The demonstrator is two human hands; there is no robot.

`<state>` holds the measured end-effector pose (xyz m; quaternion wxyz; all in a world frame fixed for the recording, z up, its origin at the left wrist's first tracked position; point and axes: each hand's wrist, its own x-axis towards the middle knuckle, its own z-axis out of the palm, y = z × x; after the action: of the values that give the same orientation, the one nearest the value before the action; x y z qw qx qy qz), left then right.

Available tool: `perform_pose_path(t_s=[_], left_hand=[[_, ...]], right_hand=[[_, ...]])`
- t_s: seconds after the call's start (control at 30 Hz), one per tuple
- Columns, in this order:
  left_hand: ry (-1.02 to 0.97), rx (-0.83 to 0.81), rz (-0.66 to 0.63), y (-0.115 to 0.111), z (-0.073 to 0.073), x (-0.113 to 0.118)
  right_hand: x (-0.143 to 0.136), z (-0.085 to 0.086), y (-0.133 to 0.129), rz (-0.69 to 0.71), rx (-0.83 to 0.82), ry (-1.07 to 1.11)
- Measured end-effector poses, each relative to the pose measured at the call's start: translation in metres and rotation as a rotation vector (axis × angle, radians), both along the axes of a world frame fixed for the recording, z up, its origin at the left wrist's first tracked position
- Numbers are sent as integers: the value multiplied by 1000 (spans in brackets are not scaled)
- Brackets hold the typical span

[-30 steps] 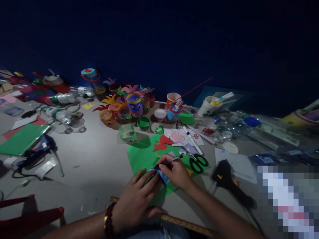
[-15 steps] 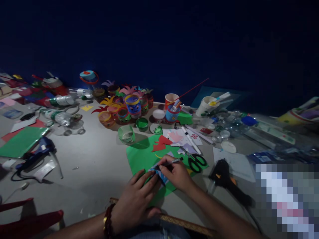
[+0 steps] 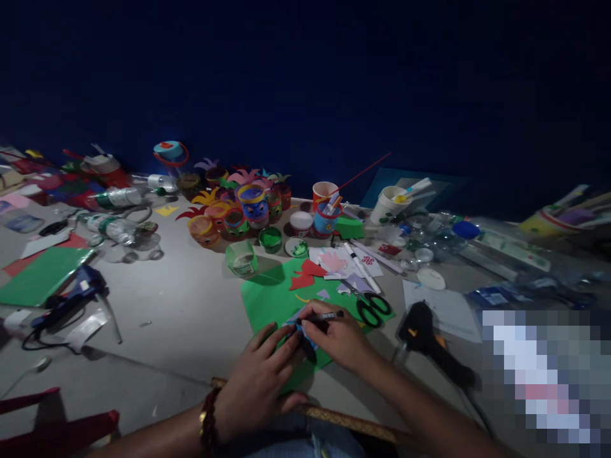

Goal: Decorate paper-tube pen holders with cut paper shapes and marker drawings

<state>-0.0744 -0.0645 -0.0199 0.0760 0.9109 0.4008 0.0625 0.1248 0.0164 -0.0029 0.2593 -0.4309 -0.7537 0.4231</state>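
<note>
My right hand grips a dark marker, its tip down at a small blue and lilac paper piece. Fingers outstretched, my left hand lies flat and presses that piece against a green sheet. Much of the piece is hidden under both hands. Red paper scraps rest on the green sheet beyond my fingers. Just right of my right hand lie black-handled scissors.
A dark glue gun lies at right, a blue glue gun at left. Decorated paper-crowned cups stand at the back beside a green paint jar. Plastic bottles lie at back left. A white marker rests on papers.
The marker in my right hand has tilted flatter and shifted slightly left. My left hand stays pressed on the paper. The whole view has shifted a little.
</note>
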Motion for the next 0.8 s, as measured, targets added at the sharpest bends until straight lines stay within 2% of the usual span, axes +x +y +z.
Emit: perform_pose_path(t_s=[0.8], left_hand=[[-36,-7,7,-1,-1,-1]], right_hand=[[6,-8,-10,-11,36,27]])
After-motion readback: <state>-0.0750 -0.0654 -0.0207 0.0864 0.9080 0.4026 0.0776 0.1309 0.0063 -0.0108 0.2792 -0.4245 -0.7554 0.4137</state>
